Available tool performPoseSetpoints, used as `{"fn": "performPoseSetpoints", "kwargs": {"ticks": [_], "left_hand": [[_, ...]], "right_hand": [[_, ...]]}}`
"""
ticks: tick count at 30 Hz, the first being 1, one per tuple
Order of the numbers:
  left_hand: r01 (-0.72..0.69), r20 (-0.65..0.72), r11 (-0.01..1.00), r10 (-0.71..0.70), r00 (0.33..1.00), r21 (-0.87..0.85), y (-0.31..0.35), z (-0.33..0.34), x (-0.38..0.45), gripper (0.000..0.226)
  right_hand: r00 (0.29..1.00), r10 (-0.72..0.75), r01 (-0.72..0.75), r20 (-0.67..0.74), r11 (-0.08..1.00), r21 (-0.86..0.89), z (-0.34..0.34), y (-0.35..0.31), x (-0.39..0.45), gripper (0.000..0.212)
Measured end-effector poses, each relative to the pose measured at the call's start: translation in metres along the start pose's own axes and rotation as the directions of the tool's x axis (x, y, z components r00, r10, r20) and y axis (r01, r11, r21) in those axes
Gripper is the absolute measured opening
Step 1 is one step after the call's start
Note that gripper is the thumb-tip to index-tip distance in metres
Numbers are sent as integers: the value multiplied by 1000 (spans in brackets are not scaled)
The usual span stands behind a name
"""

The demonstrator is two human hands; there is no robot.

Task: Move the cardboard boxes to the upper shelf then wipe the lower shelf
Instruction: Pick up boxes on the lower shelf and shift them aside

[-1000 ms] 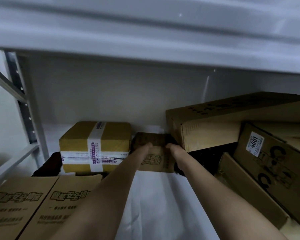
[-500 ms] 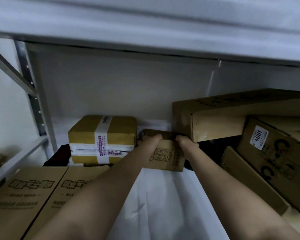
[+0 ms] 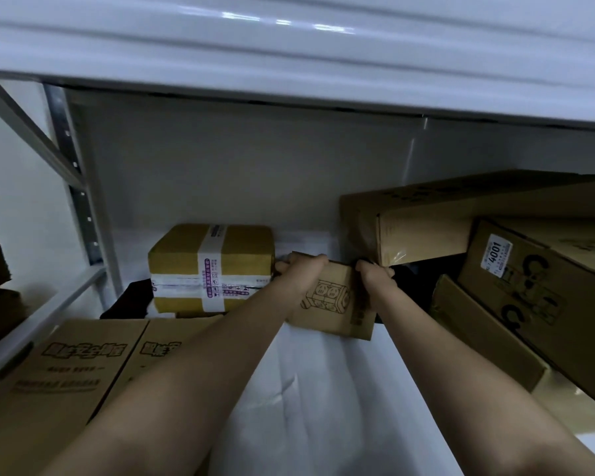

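The small brown cardboard box with a socket drawing [image 3: 334,300] hides both hands' fingertips behind its top edge. The long brown cardboard carton [image 3: 461,218] and the labelled brown box marked 4001 [image 3: 543,304] run off the right edge. A dark object [image 3: 131,300] beside the taped yellow-brown parcel [image 3: 210,266] is too shadowed to identify.

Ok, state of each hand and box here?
left hand: grips small box's top edge
right hand: grips same edge
small box: held, closed
taped box: sealed, on lower shelf
long box: tilted atop labelled box

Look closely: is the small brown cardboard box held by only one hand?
No, the left hand and right hand both grip the small brown cardboard box.
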State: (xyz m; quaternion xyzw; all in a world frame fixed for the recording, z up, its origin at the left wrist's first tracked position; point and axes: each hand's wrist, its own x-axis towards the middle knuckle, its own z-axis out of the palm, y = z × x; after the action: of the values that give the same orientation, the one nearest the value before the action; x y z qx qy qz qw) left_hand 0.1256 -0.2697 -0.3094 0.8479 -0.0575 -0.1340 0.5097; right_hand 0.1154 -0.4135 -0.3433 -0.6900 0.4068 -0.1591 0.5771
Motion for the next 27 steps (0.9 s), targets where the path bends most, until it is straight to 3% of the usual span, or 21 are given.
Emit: {"fn": "performPoseSetpoints", "kwargs": {"ticks": [5, 11, 16, 21, 25, 27], "left_hand": [[-77, 26, 994, 75, 997, 76, 2, -6, -16, 54], [-67, 31, 998, 67, 997, 3, -12, -14, -30, 53], [-104, 43, 994, 103, 994, 18, -17, -23, -42, 48], [-139, 61, 989, 137, 989, 40, -18, -33, -48, 39], [-120, 109, 991, 112, 988, 66, -21, -36, -53, 45], [-115, 119, 992, 109, 987, 42, -25, -37, -56, 32]], "right_hand": [[998, 17, -16, -63, 1000, 26, -7, 5, -11, 82], [996, 39, -38, -77, 999, 15, -12, 16, -25, 79], [999, 43, -43, -26, 999, 19, -14, 27, -44, 77], [991, 41, -57, 131, 991, 123, -15, 37, -56, 69], [984, 74, -100, 162, 982, 160, -17, 48, -64, 60], [979, 82, -117, 188, 977, 180, -16, 50, -69, 55]]}}
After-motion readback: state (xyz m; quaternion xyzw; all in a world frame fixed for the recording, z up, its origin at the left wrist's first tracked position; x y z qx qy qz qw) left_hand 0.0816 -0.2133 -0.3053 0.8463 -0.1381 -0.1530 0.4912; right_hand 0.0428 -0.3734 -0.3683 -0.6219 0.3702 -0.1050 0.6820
